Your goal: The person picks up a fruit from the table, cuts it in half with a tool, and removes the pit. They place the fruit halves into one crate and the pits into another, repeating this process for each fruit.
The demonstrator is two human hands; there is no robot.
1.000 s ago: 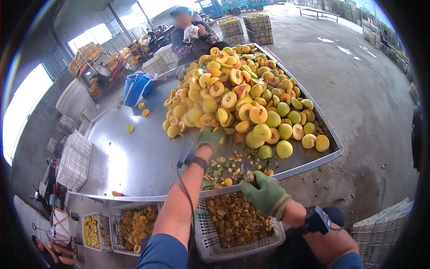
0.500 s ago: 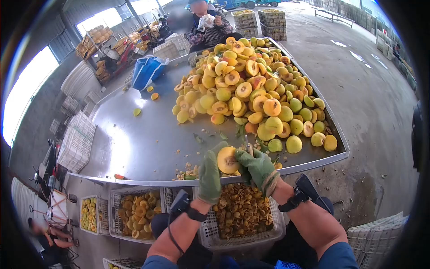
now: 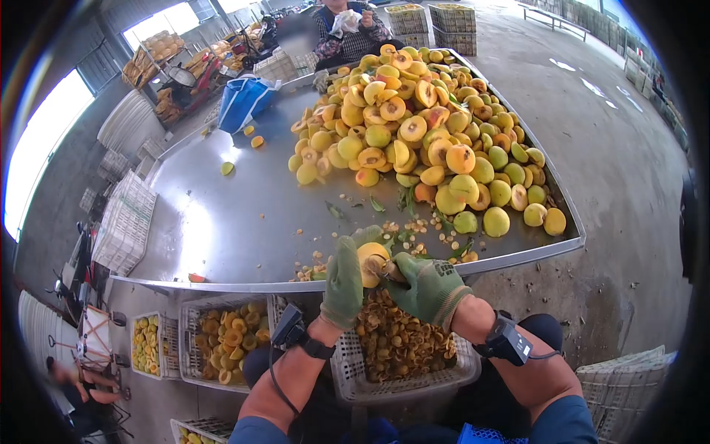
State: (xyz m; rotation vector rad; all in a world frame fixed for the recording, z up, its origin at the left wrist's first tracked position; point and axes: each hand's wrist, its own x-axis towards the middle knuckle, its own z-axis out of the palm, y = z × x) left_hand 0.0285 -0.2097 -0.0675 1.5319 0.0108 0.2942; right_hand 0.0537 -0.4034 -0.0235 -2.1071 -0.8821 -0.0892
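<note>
My left hand, in a green glove, is closed around a yellow peach half with its cut face turned to the right. In my right hand, also gloved, is a small tool. Its end meets the brown centre of the peach half; its exact shape is hidden by the fingers. Both hands are just over the near edge of the metal table. Below them stands a plastic crate filled with brown pit pieces.
Halved peaches are heaped on the table's right side. A blue bag lies at the far left. Crates of peach halves stand below left, stacked crates below right. Across the table sits a person holding a white cloth.
My right hand has turned and brought the tool from upright into the peach half's centre. The peach half has rotated in my left hand. The view has shifted slightly.
</note>
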